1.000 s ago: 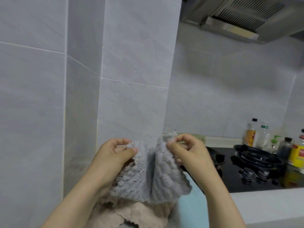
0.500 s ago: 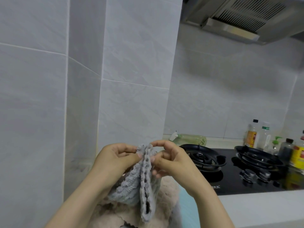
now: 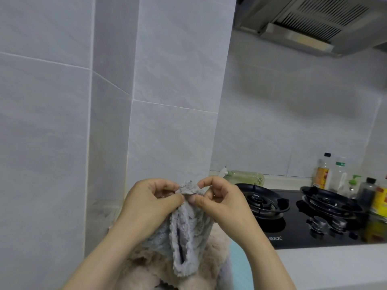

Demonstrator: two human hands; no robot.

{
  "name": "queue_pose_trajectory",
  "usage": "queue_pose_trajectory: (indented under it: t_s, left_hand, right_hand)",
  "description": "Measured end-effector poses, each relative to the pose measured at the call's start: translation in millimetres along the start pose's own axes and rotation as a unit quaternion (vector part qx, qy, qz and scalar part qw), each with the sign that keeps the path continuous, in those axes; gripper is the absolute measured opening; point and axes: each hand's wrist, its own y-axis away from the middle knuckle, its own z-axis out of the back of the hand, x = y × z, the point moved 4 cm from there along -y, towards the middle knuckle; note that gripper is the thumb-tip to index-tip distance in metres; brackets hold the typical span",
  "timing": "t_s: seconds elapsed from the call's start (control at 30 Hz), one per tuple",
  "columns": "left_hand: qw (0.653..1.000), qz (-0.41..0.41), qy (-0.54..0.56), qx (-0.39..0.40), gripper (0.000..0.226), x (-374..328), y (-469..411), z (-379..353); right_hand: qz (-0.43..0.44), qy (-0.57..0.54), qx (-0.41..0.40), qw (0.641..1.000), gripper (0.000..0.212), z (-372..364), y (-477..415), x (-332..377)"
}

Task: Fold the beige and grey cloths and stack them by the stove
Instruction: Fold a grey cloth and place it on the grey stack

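Head view: black stove (image 3: 293, 233) sunk in pale counter (image 3: 335, 268), grey tiled wall (image 3: 293, 122) behind

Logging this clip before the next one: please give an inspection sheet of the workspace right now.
Surface: pale countertop, black stove set into it.
Job's things: grey cloth held up, doubled over, hanging; beige cloth crumpled beneath it.
Clutter: bottles behind the stove at right; clear bottle lying by the wall.
Hands: left hand and right hand pinch the grey cloth's top edge.
Cables: nothing seen.
Surroundings: grey tiled wall, range hood.
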Motion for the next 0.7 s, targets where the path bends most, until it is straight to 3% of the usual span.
queue_pose_trajectory:
  t_s: [0.13,0.27,0.5,0.6,0.7]
  left_hand:
    - [0.998,-0.023,-0.007,-0.05,0.01,1,-5,7]
    - [0.997,-0.037,-0.029,-0.062,0.012,1,-9,16]
    - [0.956,-0.12,-0.251,-0.09,0.004,1,-8,23]
    - [0.949,-0.142,-0.264,-0.094,0.007,1,-7,20]
    - [0.957,-0.162,-0.219,-0.105,0.003,-5,-6,19]
  right_hand:
    - [-0.013,0.121,-0.014,0.993,0.025,16,1,-8]
    - [-0.032,0.192,0.035,0.98,0.032,21,2,-18]
    - [0.009,0.084,0.017,0.996,0.035,19,3,-6]
    - [0.02,0.054,-0.046,0.997,0.04,17,0,-6]
    - [-0.064,-0.041,-0.103,0.992,0.05,15,-5,-15]
